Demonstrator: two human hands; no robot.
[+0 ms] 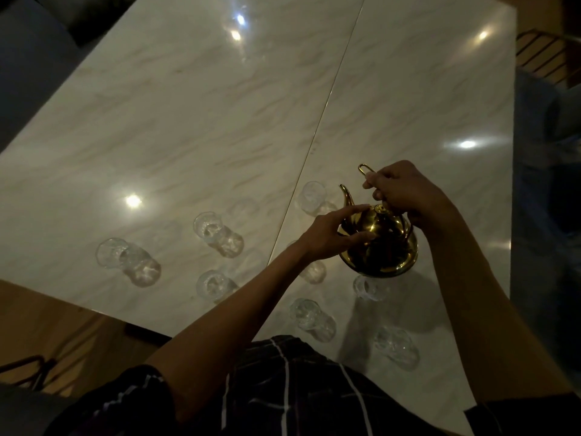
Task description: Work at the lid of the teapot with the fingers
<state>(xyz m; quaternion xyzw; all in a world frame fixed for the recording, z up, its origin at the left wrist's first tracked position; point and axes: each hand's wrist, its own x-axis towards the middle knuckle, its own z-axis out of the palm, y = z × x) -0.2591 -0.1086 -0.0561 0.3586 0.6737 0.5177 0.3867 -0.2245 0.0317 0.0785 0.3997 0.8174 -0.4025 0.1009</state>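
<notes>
Two hands work on one brass teapot (379, 243), which sits on the tabletop (188, 121) near its close edge, just right of the seam (330, 99) that runs across the marble. The right hand (405, 191) has its fingers (372, 180) curled and pinched round the thin wire handle (364, 169) above the pot. The left hand (333, 236) lies against the pot's shoulder, fingers nearly straight and spread, the tips touching the metal beside the lid knob (381, 209); it steadies rather than grips. The spout (346, 195) points away from the person, toward the nearest glass (312, 196).

Risk, as I judge it, starts at that pinch: a wire handle held by fingertips alone could swivel, and the pot would swing or tip, spilling whatever it holds. The left palm offers little hold if the smooth brass slides. Clear glasses crowd the pot closely: one (367, 287) just in front of its base, another (311, 270) partly hidden under the left wrist, more (311, 317) nearer the person and further left (217, 232). A forearm dropping or the pot's base dragging sideways could knock any of them over. Dim light and glare spots on the polished surface make the clear rims hard to see.
</notes>
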